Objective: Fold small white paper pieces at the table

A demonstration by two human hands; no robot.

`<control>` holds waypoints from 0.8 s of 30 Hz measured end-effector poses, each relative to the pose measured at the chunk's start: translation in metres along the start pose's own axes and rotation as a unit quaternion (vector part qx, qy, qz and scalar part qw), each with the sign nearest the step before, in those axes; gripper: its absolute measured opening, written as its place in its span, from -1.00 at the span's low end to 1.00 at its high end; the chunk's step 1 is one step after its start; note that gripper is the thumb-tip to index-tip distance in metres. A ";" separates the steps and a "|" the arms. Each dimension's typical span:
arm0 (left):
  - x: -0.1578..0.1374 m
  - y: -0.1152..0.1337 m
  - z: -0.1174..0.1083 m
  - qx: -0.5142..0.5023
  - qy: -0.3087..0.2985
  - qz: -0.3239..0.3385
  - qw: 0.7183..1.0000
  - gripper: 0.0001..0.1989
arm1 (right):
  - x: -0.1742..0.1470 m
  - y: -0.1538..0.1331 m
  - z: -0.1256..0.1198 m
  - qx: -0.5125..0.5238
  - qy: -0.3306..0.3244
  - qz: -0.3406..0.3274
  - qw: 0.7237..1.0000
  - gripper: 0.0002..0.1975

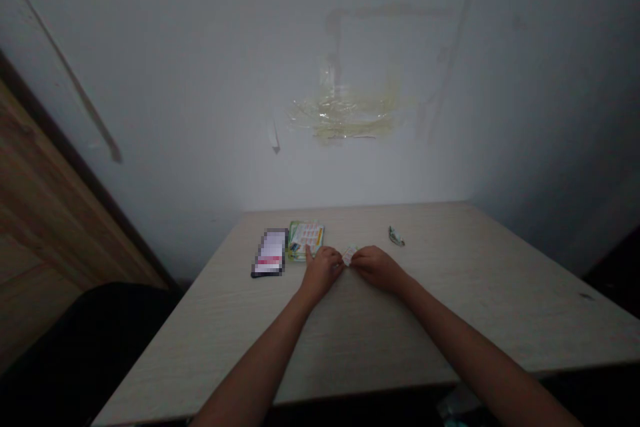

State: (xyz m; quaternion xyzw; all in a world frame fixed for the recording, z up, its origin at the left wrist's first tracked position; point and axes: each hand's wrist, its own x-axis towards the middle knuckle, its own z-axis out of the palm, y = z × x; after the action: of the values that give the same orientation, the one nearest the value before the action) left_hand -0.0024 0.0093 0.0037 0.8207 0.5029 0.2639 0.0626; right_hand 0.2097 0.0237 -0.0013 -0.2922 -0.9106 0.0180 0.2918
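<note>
Both hands meet near the middle of the table, pinching a small piece of printed paper (349, 254) between them. My left hand (323, 271) grips its left side, thumb and fingers closed, and lies just in front of a stack of printed packets (306, 235) with green edges. From the right, my right hand (377, 268) holds the other side with its fingers pressed together. The paper looks pale with coloured print; its lower part is hidden by the fingers. A small crumpled or folded strip (396, 236) rests behind my right hand.
Left of the packets lies a phone (271, 252) with its screen blurred out. The pale wooden table (350, 347) ends at a wall (225, 80) with peeling tape (350, 117). A dark chair-like shape (100, 340) stands at the left, beside a wooden panel (65, 193).
</note>
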 end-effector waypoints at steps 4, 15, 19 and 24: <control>0.002 0.004 0.000 -0.009 0.008 -0.017 1.000 -0.90 | -0.002 -0.002 -0.003 -0.004 -0.004 -0.001 1.000 -0.73; 0.005 0.007 0.005 0.004 0.016 -0.071 0.997 -0.93 | -0.001 -0.004 -0.003 -0.030 -0.027 0.009 0.999 -0.73; 0.000 0.005 0.003 0.018 0.037 -0.058 0.997 -0.91 | 0.000 -0.009 -0.006 -0.030 -0.039 0.028 0.998 -0.73; -0.010 0.002 -0.008 0.042 0.038 0.002 0.998 -0.89 | 0.001 -0.010 -0.005 -0.072 -0.053 0.069 0.994 -0.73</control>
State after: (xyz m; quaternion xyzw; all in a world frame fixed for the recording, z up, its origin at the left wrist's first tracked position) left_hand -0.0078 -0.0014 0.0073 0.8129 0.5139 0.2739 0.0084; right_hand 0.2069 0.0152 0.0056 -0.3730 -0.9013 -0.0125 0.2197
